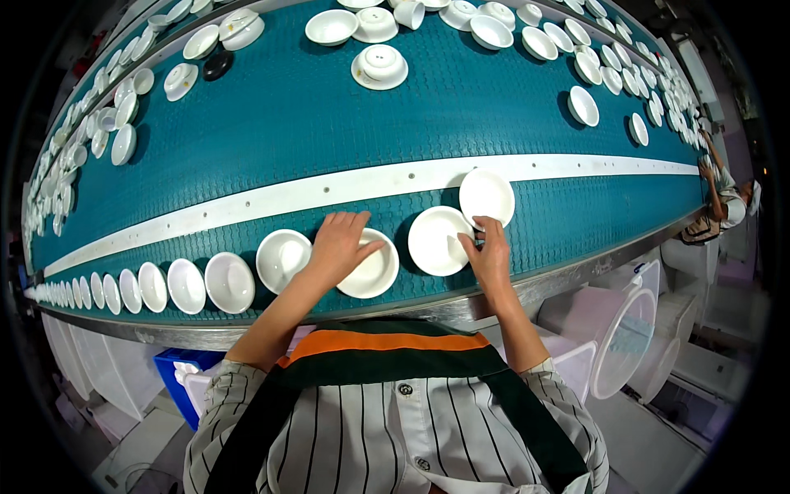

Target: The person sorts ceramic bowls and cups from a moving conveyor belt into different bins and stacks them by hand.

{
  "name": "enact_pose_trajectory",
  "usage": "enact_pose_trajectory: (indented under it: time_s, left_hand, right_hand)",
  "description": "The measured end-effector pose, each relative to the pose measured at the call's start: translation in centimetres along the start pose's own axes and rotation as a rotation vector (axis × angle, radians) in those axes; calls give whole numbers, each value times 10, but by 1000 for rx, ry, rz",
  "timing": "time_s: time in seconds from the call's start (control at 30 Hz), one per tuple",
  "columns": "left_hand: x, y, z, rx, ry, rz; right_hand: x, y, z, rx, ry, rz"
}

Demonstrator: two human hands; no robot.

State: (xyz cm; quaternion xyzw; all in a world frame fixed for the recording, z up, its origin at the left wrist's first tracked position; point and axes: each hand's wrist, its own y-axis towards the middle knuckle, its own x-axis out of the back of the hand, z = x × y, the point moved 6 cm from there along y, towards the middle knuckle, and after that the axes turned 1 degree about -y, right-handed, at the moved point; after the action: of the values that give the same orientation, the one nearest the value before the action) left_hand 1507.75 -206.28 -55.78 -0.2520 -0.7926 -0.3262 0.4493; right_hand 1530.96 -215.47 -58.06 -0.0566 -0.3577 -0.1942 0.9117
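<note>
A row of upright white bowls stands on the near lane of a teal conveyor belt. My left hand lies over a white bowl, its thumb across the rim and its fingers at the far side; another bowl is just left of it. My right hand has thumb and fingers apart, at the rims of two bowls that sit close together: one nearer and one farther, which overlaps the white divider strip. Whether the right fingers grip a rim, I cannot tell.
Beyond the white divider strip, the wide lane carries many bowls and cups, some upside down, and a black dish. A metal edge runs along my side. Plastic bins stand below at right. A co-worker is at the far right.
</note>
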Motion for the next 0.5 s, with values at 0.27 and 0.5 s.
enact_pose_trajectory:
  time_s: [0.27, 0.5]
  left_hand:
    - [-60, 25, -45, 200, -36, 220]
    - [-36, 123, 8, 341, -83, 75]
  right_hand:
    - [47, -28, -32, 125, -117, 162]
    - [104, 76, -62, 198, -69, 13]
